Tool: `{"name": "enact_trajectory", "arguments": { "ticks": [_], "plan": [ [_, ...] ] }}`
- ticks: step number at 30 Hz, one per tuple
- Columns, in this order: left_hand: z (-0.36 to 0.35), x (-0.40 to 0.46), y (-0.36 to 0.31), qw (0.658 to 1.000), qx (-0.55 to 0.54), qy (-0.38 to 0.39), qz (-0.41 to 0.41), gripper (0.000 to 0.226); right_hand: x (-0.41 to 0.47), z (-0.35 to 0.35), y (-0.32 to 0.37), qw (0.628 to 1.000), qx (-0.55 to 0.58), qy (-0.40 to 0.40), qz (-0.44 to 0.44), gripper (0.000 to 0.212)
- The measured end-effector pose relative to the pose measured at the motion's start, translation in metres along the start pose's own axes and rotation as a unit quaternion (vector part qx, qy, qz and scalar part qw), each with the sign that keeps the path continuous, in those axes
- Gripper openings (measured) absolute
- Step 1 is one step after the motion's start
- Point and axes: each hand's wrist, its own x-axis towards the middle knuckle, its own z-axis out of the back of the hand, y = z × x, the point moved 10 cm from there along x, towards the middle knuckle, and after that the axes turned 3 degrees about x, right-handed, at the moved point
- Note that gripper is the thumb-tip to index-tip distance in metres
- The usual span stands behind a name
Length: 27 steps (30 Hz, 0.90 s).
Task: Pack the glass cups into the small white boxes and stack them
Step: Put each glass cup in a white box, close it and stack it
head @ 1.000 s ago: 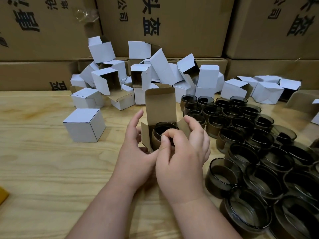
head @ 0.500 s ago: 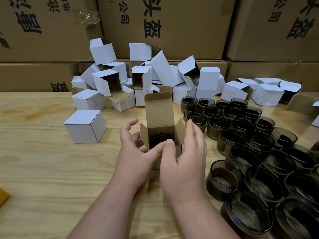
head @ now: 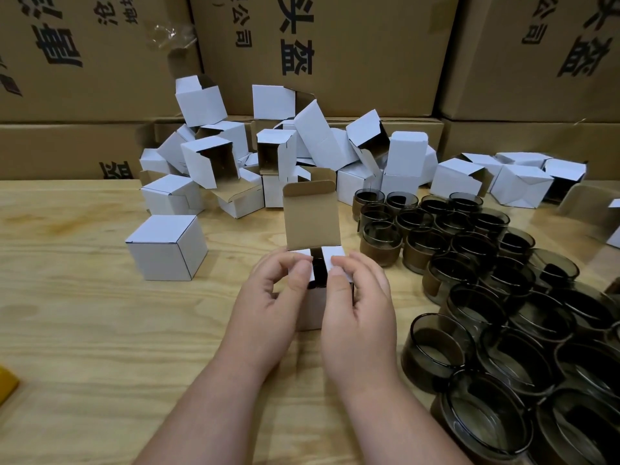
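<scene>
Head view: left hand (head: 268, 297) and right hand (head: 359, 303) pinch white box (head: 310, 310) side flaps

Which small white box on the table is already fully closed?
The white cardboard cube standing alone left of the hands; the piled boxes behind gape open.

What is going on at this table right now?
A person is closing a small white box on the wooden table. The left hand and right hand fold its side flaps inward; the top flap stands upright. One closed box sits left; unpacked glass cups crowd right.
</scene>
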Motion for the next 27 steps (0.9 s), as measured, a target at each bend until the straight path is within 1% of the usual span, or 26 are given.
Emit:
{"name": "enact_trajectory", "arguments": {
  "ticks": [2,3,5,6,9,11,13,16,17,19,21,26,27],
  "plan": [
    [0.002,0.001,0.001,1.000,0.000,-0.010,0.003,0.021,0.002,0.000,-0.002,1.000,-0.008,-0.001,-0.010,0.036],
    [0.002,0.001,0.002,1.000,-0.001,-0.011,0.009,0.021,0.003,0.001,-0.002,1.000,-0.013,-0.003,-0.013,0.031],
    [0.000,0.002,0.005,1.000,-0.017,-0.011,0.021,0.022,0.004,0.001,-0.003,1.000,-0.023,-0.005,-0.014,0.030],
    [0.000,0.002,0.004,0.999,-0.028,-0.014,0.020,0.027,0.004,0.001,-0.004,1.000,-0.027,-0.003,-0.015,0.027],
    [0.006,0.002,-0.008,0.998,-0.033,-0.044,-0.021,0.057,0.003,-0.001,-0.003,0.999,-0.034,0.004,-0.017,0.020],
    [0.008,0.002,-0.014,0.997,-0.027,-0.056,-0.043,0.066,0.002,-0.001,-0.001,0.999,-0.033,0.004,-0.020,0.019],
    [0.008,0.001,-0.016,0.997,-0.024,-0.058,-0.049,0.059,0.002,0.000,-0.004,0.999,-0.023,0.000,-0.033,0.017],
    [0.006,-0.001,-0.011,0.998,-0.034,-0.045,-0.028,0.036,0.002,0.001,-0.010,0.998,-0.005,-0.005,-0.054,0.008],
    [0.005,-0.002,-0.011,0.998,-0.035,-0.034,-0.027,0.036,0.002,0.002,-0.011,0.998,-0.001,-0.007,-0.057,0.007],
    [0.003,-0.004,-0.014,0.998,-0.037,-0.018,-0.037,0.041,0.002,0.003,-0.012,0.998,0.003,-0.011,-0.056,0.005],
    [0.005,-0.005,-0.018,0.998,-0.040,-0.026,-0.047,0.041,0.002,0.003,-0.012,0.998,0.007,-0.013,-0.057,0.003],
    [0.010,-0.004,-0.019,0.996,-0.052,-0.056,-0.048,0.030,0.004,0.005,-0.014,0.998,0.028,-0.027,-0.058,0.002],
    [0.010,-0.005,-0.020,0.996,-0.049,-0.060,-0.054,0.025,0.004,0.006,-0.014,0.997,0.040,-0.030,-0.059,0.005]
  ]
}}
